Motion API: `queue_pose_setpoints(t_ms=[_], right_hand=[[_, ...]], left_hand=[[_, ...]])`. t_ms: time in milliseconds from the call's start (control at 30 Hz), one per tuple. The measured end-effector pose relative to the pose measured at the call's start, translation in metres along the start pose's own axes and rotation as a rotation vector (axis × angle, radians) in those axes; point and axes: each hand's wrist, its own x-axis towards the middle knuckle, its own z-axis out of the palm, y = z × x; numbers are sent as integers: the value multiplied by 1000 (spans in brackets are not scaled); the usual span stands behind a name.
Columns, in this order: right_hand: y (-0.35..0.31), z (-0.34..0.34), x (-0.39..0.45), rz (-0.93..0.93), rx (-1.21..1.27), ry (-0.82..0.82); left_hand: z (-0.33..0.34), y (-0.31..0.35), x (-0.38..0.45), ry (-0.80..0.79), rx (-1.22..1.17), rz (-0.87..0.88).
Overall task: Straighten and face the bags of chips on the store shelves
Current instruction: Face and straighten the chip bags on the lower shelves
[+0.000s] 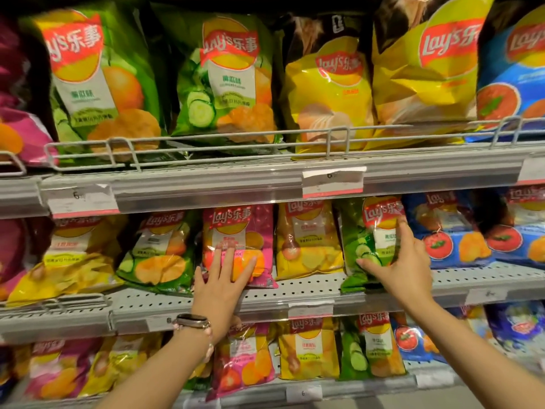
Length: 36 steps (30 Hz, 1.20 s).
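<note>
On the middle shelf stands a row of chip bags. My left hand lies flat, fingers spread, against the front of a pink bag. My right hand grips a green cucumber bag by its right side, thumb low on the front and fingers up by the logo. Between them a yellow bag stands upright. Further left, another green bag and a yellow bag lean and slump toward the shelf edge.
The top shelf holds large green, yellow and blue bags behind a wire rail. Blue tomato bags stand right of my right hand. The bottom shelf carries more bags. Price tags hang on the shelf fronts. A watch is on my left wrist.
</note>
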Motion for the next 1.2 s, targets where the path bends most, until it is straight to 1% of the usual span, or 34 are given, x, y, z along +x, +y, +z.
queue_pose_setpoints(t_ms=[133,300,433,633,833,1000,1067,1200], right_hand=[[5,3,-2,-28,82,74],[2,3,-15,27,286,167],[-6,2,-26,57,409,138],[-18,7,-56,123,502,93],[-43,14,-95,129,526,69],[-64,19,-110,158,537,58],[-71,20,-117,145,512,81],[-78,24,-123,108,503,153]], left_hand=[[2,1,-3,-10,22,-15],[1,1,1,-24,27,-11],[0,2,1,-14,42,-2],[-3,1,5,2,34,27],[2,-4,6,31,21,62],[3,-9,8,53,-15,110],[3,-10,6,75,-39,133],[8,-19,2,173,-156,196]])
